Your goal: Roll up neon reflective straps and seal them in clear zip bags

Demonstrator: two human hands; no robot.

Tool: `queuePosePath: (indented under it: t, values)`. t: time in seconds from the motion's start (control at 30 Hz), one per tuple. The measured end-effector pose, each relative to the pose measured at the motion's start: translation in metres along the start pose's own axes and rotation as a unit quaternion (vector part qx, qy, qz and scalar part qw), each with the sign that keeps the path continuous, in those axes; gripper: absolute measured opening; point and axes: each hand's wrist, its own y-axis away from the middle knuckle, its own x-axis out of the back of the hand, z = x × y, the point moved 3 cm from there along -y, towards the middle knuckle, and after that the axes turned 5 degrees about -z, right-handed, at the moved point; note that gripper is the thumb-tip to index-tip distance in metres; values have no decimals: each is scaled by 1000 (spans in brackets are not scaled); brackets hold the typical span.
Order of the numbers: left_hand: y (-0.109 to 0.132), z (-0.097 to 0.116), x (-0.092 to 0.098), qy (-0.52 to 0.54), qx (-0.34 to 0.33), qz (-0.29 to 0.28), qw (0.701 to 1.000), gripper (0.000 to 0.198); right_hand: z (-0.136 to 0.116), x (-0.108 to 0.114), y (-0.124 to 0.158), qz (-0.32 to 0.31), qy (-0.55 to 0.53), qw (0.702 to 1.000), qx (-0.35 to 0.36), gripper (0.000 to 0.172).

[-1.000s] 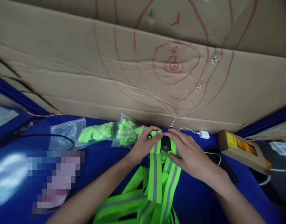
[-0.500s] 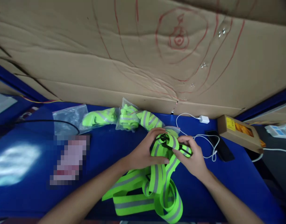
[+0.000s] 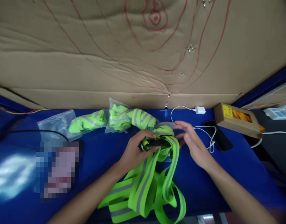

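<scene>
Left hand (image 3: 135, 151) is gripping the upper end of a neon-green strap (image 3: 139, 199) with a grey stripe, thumb and fingers pinching it around a dark part. Right hand (image 3: 193, 143) is hovering just right of the strap, fingers parted and curving loosely; I cannot tell whether a fingertip is touching it. The strap is hanging from the left hand in long loops, its lower lengths spreading over the near middle of the blue table (image 3: 203, 189).

Far side, left to right: a clear bag (image 3: 55, 123) is lying flat, then three bagged green bundles (image 3: 119, 119) are sitting in a row — a further green bundle (image 3: 165, 129) is resting just beyond the hands. Far right, a white charger (image 3: 200, 110) is trailing its cable, a black phone (image 3: 221, 140) is lying nearer, and a cardboard box (image 3: 238, 123) is standing beyond it — red-ringed cardboard (image 3: 87, 74) is backing everything.
</scene>
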Motion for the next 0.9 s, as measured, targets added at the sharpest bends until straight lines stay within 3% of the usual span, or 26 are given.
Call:
queuePosePath:
  t: [0.07, 0.1, 0.27, 0.4, 0.5, 0.6, 0.7, 0.83, 0.9]
  values:
    - [1, 6, 0, -5, -19, 15, 1000, 17, -14, 4, 12, 41, 139, 982, 124, 61]
    - [1, 10, -1, 1, -30, -3, 1000, 17, -17, 1, 18, 36, 187, 970, 151, 66]
    - [6, 19, -11, 62, -68, -156, 983, 36, -2, -26, 27, -77, 242, 963, 92, 62]
    - [7, 17, -12, 61, -38, -174, 982, 48, 7, -29, 21, -67, 188, 975, 94, 60]
    - [5, 16, -10, 62, -7, -182, 981, 42, 2, -23, 20, -57, 180, 975, 113, 57]
    - [1, 17, -9, 58, 2, -170, 984, 32, -5, -13, 20, -82, 185, 971, 131, 55]
    - [0, 13, -9, 5, -21, -142, 990, 36, -9, 0, 18, -120, 186, 965, 141, 45]
    - [1, 9, -2, -12, -39, -43, 998, 38, -8, 15, 14, -156, 205, 956, 139, 32]
    - [2, 10, 4, 9, -44, 7, 999, 39, -7, 20, 14, -116, 235, 955, 137, 28]
